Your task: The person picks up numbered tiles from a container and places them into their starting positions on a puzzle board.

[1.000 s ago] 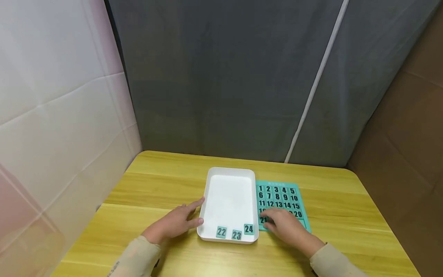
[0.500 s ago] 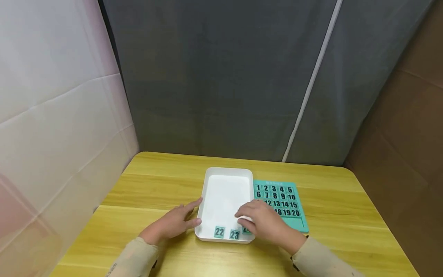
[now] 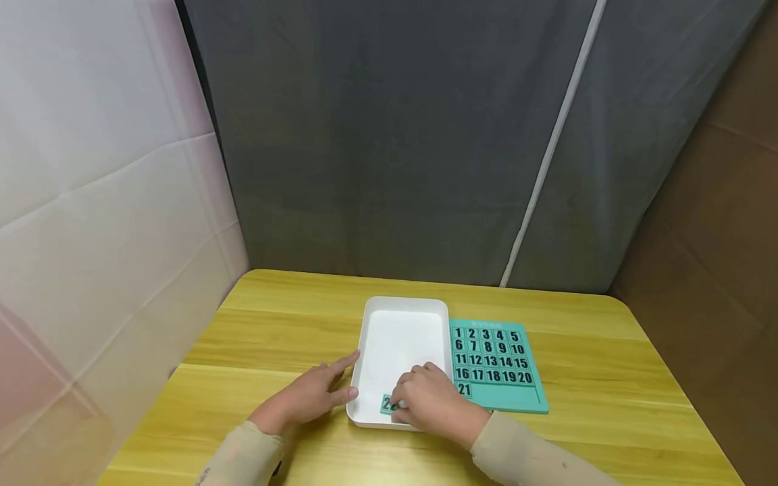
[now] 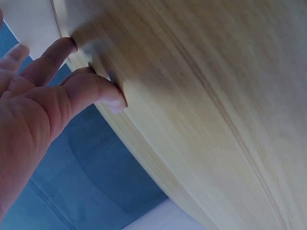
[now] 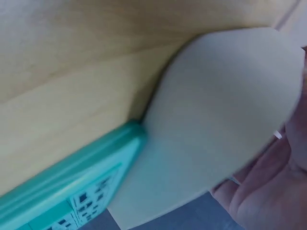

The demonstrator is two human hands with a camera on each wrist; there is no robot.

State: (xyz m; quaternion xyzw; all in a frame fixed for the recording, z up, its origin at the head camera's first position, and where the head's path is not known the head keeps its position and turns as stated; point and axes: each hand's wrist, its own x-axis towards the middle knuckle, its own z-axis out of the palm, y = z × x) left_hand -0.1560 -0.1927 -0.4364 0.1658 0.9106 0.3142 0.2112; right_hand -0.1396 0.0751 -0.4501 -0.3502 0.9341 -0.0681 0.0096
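Note:
A white tray (image 3: 398,337) lies on the wooden table. My right hand (image 3: 434,401) reaches over its near right corner. With curled fingers and thumb it pinches a small teal number tile (image 3: 385,404), whose right part is covered. The tiles 23 and 24 are hidden behind this hand. My left hand (image 3: 310,397) rests at the tray's left side, thumb and index finger extended against the rim. In the left wrist view its fingers (image 4: 98,91) are stretched out. To the tray's right lies a teal number board (image 3: 507,399) with tiles 1 to 21 in rows.
The board's left edge meets the tray's right side. Wooden tabletop (image 3: 608,378) extends around both. A grey curtain (image 3: 389,148) hangs behind the table, a white cloth (image 3: 109,202) stands at the left, and a brown panel (image 3: 711,270) at the right.
My right hand has moved left from tile 21 on the board, across the tray's near right corner, to tile 22. Tile 22 has shifted slightly away from the tray's near edge. My left hand stays.

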